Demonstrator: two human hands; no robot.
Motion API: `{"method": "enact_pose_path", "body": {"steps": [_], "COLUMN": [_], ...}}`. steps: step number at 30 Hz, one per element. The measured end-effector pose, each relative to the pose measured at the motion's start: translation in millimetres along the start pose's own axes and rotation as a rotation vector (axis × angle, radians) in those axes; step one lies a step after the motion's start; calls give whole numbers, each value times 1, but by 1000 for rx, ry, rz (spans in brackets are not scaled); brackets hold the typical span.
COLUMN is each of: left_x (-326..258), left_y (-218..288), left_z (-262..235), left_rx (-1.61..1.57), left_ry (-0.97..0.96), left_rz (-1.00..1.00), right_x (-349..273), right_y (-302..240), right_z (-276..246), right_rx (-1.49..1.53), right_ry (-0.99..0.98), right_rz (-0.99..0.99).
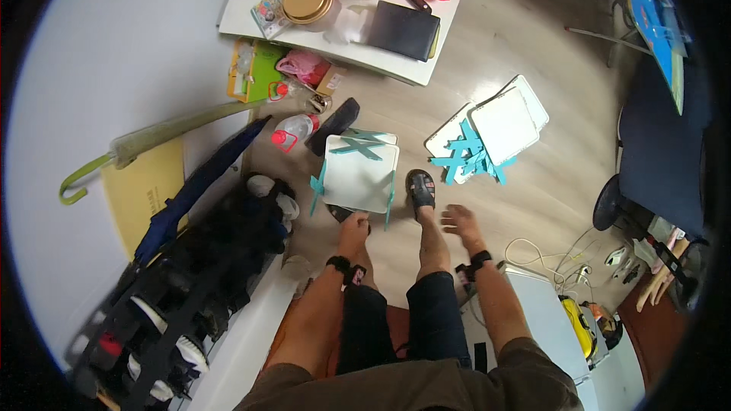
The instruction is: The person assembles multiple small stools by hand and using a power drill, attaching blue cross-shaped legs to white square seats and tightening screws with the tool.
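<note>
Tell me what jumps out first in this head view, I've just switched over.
The white folding stool with teal legs on the wooden floor at centre catches the eye first, with the left hand at its near edge. To its right lies a pile of more white stools with teal legs, and the right hand hangs open and empty above the floor below it.

top: olive-brown short-sleeved shirt, sleeves ending above the elbows
forearms: bare
left hand (353, 230): bare, black strap with small black unit at the wrist, pinkish mark beside it
right hand (460, 220): bare, matching black wrist strap and unit
legs: dark navy shorts to the knee, bare shins
feet: black open sandal (419, 189) with crossing straps
</note>
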State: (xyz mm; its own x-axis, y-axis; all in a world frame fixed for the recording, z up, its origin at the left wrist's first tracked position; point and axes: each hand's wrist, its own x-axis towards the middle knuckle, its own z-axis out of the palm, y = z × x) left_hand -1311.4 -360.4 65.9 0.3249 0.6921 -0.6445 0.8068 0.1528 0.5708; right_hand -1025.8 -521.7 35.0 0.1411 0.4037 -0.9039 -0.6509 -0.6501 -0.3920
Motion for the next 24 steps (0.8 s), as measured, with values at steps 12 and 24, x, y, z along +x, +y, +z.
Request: {"method": "enact_pose_path", "body": {"steps": [12,24], "left_x": [151,164], "left_y": [-69,-89], "left_z": [63,98], "left_rx": [376,494], "left_ry": [-261,-323], "left_rz": [219,138], "right_x": [139,142], "right_y": [106,76], "right_z": [122,154], "right_rx": [-758,-448], "right_ry": [-83,-73], "right_rz": [-612,-288]}}
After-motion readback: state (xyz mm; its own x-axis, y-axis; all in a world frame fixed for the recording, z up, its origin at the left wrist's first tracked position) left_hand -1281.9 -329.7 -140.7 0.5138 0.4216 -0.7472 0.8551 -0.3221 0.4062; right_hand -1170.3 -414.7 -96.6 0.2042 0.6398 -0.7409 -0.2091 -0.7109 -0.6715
